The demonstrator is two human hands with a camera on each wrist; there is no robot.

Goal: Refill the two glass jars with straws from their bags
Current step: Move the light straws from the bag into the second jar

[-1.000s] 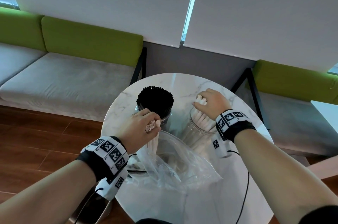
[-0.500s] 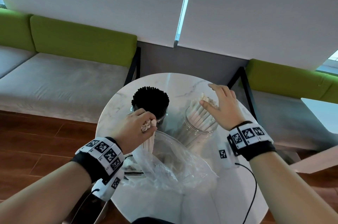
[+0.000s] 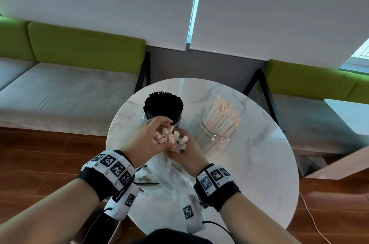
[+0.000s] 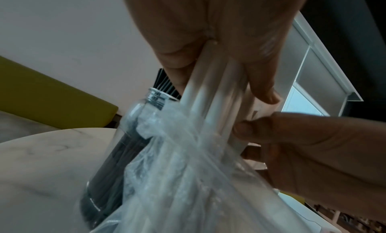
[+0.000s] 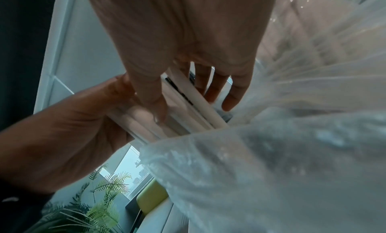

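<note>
A bundle of white straws (image 3: 169, 137) stands up out of the clear plastic bag (image 3: 169, 180) at the table's near middle. My left hand (image 3: 148, 140) grips the bundle from the left and my right hand (image 3: 186, 154) holds it from the right. In the left wrist view the left hand (image 4: 219, 68) wraps the straws (image 4: 208, 104) while right fingers (image 4: 246, 129) pinch them above the bag (image 4: 177, 178). The right wrist view shows the right hand (image 5: 192, 96) round the straws (image 5: 188, 116). Behind stand the jar of black straws (image 3: 162, 108) and the jar of white straws (image 3: 219, 122).
The round marble table (image 3: 259, 164) holds both jars. Grey benches with green backrests (image 3: 85, 44) run along the wall behind. A cable (image 3: 311, 221) trails off the table's right side over the wooden floor. A second table edge (image 3: 347, 108) shows at right.
My right hand left the top of the white-straw jar and came back to the bundle in my left hand. The bundle has risen further out of the bag.
</note>
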